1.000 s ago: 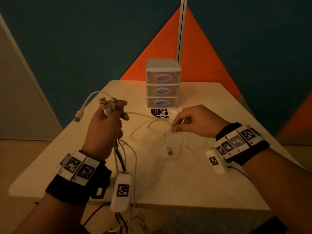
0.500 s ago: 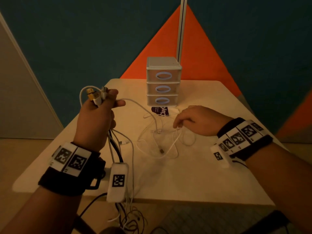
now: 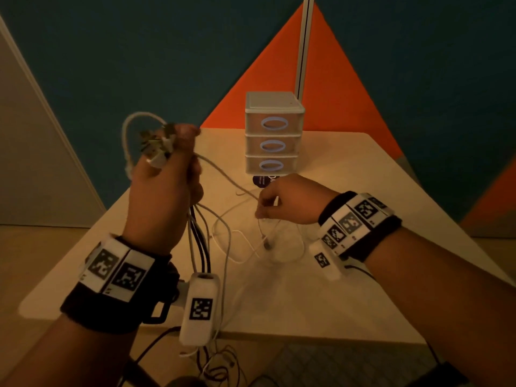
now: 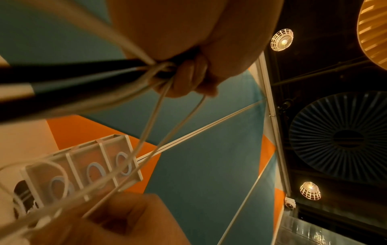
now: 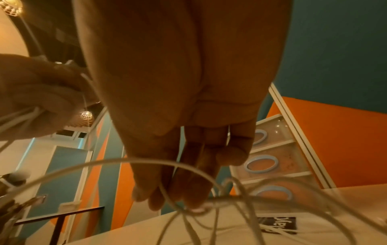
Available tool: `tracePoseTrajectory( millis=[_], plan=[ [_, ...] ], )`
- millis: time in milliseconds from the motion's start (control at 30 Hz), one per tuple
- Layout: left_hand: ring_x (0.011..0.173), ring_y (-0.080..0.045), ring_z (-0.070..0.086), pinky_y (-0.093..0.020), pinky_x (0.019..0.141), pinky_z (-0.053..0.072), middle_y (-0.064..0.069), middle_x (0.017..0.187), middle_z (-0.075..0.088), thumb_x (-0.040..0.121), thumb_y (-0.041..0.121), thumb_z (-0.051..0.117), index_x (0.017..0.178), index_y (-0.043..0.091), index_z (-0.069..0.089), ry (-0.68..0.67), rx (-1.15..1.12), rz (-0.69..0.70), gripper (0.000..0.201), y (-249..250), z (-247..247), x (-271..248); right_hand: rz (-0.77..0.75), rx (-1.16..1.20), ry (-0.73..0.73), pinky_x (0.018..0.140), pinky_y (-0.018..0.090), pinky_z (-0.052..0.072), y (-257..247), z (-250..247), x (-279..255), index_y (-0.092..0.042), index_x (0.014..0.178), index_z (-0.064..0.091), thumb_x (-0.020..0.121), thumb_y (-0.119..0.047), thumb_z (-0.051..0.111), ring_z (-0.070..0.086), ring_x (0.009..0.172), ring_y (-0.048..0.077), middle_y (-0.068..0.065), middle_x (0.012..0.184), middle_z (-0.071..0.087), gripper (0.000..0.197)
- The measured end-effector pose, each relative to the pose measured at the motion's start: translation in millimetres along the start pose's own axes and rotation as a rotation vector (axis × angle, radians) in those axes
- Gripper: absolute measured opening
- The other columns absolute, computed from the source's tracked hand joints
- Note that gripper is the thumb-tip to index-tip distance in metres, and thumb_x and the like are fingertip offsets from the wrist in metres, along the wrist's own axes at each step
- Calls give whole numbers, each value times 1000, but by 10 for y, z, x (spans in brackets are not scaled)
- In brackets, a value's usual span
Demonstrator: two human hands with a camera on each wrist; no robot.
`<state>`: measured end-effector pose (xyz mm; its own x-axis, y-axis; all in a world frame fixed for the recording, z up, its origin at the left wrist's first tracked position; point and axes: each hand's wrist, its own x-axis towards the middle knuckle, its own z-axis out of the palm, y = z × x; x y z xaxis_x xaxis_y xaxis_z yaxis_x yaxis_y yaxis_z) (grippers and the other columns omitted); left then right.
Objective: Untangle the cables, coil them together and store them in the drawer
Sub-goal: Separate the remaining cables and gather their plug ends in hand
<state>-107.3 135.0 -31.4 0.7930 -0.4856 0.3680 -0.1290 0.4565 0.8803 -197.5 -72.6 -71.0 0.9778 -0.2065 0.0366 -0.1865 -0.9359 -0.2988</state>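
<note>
My left hand (image 3: 167, 174) is raised above the table's left side and grips a bundle of white and black cables (image 3: 199, 233). Their plug ends (image 3: 156, 146) stick up out of the fist. From it a thin white cable (image 3: 223, 174) runs down to my right hand (image 3: 268, 208), which pinches it just above the table. Loose white loops (image 3: 245, 247) lie under that hand. The left wrist view shows fingers (image 4: 188, 77) curled round the cables (image 4: 83, 86). In the right wrist view my fingertips (image 5: 194, 203) hold the white strands (image 5: 220, 197).
A small white three-drawer unit (image 3: 273, 135), all drawers shut, stands at the back of the beige table (image 3: 349, 289). A dark sticker (image 3: 261, 180) lies before it. More cables (image 3: 217, 361) hang past the table's near edge. A white pole (image 3: 304, 46) rises behind.
My left hand has lifted the cable bundle higher and leftward, drawing the white cable taut. My right hand stayed low, dipped to the table, and now pinches the strand again.
</note>
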Motion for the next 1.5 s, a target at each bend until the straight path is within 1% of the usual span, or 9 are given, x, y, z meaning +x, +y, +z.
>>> tracePoseTrajectory(
  millis=[267,400,567,667,767,933,1100,1333,1500],
  plan=[
    [47,-6,26,-21,42,25,8,59,35,104,20,48,93,27,58,51,-179,134,17,22,-108,2,83,-85,61,88,38,52,210,47,-23,-32,105,72,94,-35,66,56,88,12,-7,101,56,13],
    [45,-6,26,-22,42,24,9,55,33,102,15,49,80,28,54,107,-9,38,26,-34,-152,77,7,60,259,79,25,45,235,-8,-50,-29,104,78,94,-32,69,53,85,7,-10,102,62,14],
    [57,-7,45,-29,56,36,4,78,61,92,28,51,84,33,65,56,394,8,17,-230,-206,108,-37,127,468,64,23,43,165,-142,-72,-22,102,76,99,-34,62,56,72,-3,-12,85,69,19],
    [59,-10,48,-31,61,38,6,92,73,96,31,49,90,37,68,-69,501,-5,21,-297,-140,88,-68,153,451,71,16,48,138,-153,-42,-21,106,76,101,-27,59,63,80,-2,-12,92,71,19],
    [54,-4,52,-20,52,42,6,78,68,103,24,51,110,30,68,-208,550,-59,20,-320,35,33,-111,198,437,70,3,40,121,-134,-47,-22,111,75,102,-22,58,59,78,-11,-18,92,65,20],
    [66,-7,57,-18,59,49,0,86,68,94,9,67,121,16,65,-291,522,25,27,-423,223,10,-229,25,372,69,30,46,102,-30,-9,-23,108,71,100,-33,54,54,79,7,-10,93,60,21],
    [74,-6,62,-11,66,48,0,86,71,95,-2,56,97,7,72,-206,521,72,19,-478,255,8,-248,24,311,65,17,36,32,-2,-19,-31,96,71,92,-30,63,49,71,-3,-16,87,56,9],
    [62,3,53,-15,55,41,12,87,67,99,4,51,103,14,66,-117,359,145,19,-284,202,-25,19,-57,40,80,38,52,110,144,66,-20,92,71,102,-42,49,63,86,19,1,97,69,33],
    [56,-4,43,-19,49,33,16,65,55,95,31,52,110,9,63,-68,230,141,28,-165,56,4,76,-21,82,85,40,53,151,136,85,-23,101,71,101,-45,53,62,90,18,-3,100,65,29]
  ],
)
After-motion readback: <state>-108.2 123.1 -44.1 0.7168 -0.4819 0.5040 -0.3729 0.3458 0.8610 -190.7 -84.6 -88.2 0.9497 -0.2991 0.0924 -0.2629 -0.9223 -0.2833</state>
